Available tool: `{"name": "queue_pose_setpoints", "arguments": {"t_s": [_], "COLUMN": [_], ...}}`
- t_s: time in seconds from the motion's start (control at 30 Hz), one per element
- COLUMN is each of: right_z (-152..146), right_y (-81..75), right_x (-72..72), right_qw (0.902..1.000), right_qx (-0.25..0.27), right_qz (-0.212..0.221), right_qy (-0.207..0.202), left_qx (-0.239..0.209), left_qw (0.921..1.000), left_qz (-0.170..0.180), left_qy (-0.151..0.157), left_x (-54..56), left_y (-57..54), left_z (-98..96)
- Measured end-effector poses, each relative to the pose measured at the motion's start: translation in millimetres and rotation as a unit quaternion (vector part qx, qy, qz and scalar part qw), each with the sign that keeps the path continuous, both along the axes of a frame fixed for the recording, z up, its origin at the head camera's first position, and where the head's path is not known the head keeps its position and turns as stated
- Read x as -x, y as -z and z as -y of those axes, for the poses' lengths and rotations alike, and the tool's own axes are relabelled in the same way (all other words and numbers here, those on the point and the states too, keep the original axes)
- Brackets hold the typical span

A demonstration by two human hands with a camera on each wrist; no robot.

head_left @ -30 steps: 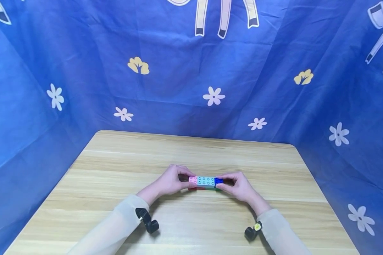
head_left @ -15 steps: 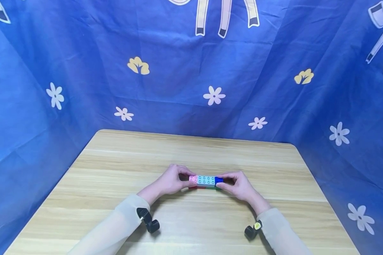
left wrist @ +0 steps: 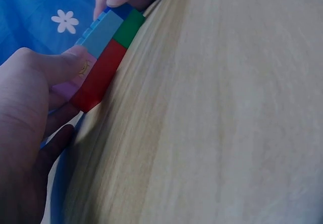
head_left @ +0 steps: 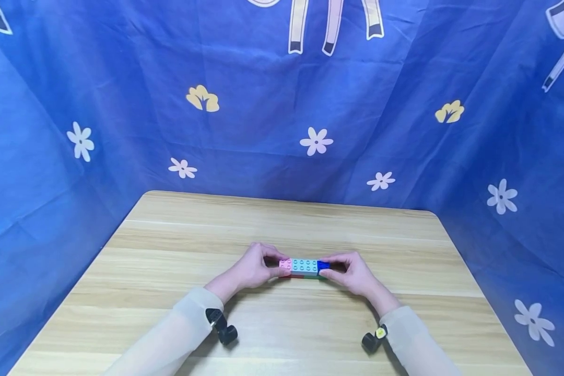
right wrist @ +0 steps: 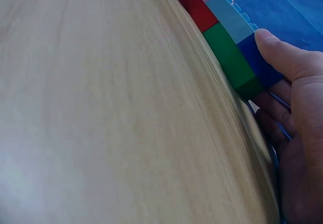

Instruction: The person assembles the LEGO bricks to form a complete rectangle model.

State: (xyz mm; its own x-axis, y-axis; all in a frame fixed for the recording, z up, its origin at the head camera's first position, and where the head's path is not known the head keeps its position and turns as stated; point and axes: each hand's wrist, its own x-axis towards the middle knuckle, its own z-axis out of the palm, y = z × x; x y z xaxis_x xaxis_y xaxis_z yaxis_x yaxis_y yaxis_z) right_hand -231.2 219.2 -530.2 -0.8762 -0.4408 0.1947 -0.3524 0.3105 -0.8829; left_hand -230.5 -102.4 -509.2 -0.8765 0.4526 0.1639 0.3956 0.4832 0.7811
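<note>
Two layers of toy building bricks form a short bar at the middle of the table. On top, a pink brick (head_left: 284,264), a light blue brick (head_left: 304,266) and a dark blue brick (right wrist: 255,57) sit end to end. Beneath them lie a red brick (left wrist: 101,75) and a green brick (right wrist: 227,55). My left hand (head_left: 254,267) pinches the pink brick between thumb and fingers. At the opposite end, my right hand (head_left: 355,272) pinches the dark blue brick the same way. Studs on the pink and light blue bricks show from above; the bar's far side is hidden.
The wooden table (head_left: 282,224) extends around the bricks on all sides. Blue patterned cloth (head_left: 258,115) hangs behind it and along both sides. Each sleeved wrist carries a black camera mount, the left one (head_left: 222,328) and the right one (head_left: 373,339).
</note>
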Motion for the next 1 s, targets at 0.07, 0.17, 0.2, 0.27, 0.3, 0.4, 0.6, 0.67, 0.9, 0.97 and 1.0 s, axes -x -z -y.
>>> {"name": "queue_pose_setpoints", "arguments": {"t_s": [0.07,0.17,0.2,0.27,0.3,0.4,0.6,0.67,0.9,0.97,1.0], "right_z": [-1,-1,-1,-1,-1,-1,-3,-5,-4,-4,-3], "right_y": [0.5,0.7,0.6,0.3,-0.1,-1.2,-2.9,-3.8,-8.1,-9.0,-9.7], "right_x": [-0.3,-1.0,-1.4,-1.9,-2.2,-2.3,0.2,0.6,0.5,0.8,1.0], "right_qw": [1.0,1.0,1.0,0.9999,0.9999,0.9998,0.9992,0.9988,0.9981,0.9984,0.9985], "right_qx": [-0.001,-0.003,-0.005,-0.01,-0.014,-0.021,-0.035,-0.044,-0.057,-0.053,-0.052], "right_qz": [0.001,0.0,0.0,0.0,-0.001,-0.001,-0.017,-0.019,-0.011,-0.004,0.0], "right_qy": [0.002,0.003,0.004,0.005,0.005,0.004,-0.009,-0.012,-0.019,-0.018,-0.018], "left_qx": [-0.004,-0.009,-0.007,-0.005,-0.002,0.003,0.004,0.007,0.0,-0.002,-0.005], "left_qw": [1.0,0.9999,1.0,1.0,1.0,0.9999,0.9999,0.9998,0.9996,0.9996,0.9995], "left_qz": [0.003,0.005,0.006,0.008,0.008,0.009,0.007,0.009,0.014,0.016,0.018], "left_qy": [0.0,0.002,0.003,0.004,0.003,0.003,0.012,0.017,0.026,0.025,0.024], "left_x": [-0.5,-1.3,-1.5,-2.4,-2.7,-3.6,-3.6,-4.3,-3.7,-2.3,-1.6], "left_y": [0.5,0.3,0.1,-0.3,-0.5,-1.2,-1.4,-1.4,0.7,0.9,0.9], "left_z": [-0.5,-0.6,-0.5,0.0,0.4,1.2,1.2,1.2,1.8,2.1,2.3]}}
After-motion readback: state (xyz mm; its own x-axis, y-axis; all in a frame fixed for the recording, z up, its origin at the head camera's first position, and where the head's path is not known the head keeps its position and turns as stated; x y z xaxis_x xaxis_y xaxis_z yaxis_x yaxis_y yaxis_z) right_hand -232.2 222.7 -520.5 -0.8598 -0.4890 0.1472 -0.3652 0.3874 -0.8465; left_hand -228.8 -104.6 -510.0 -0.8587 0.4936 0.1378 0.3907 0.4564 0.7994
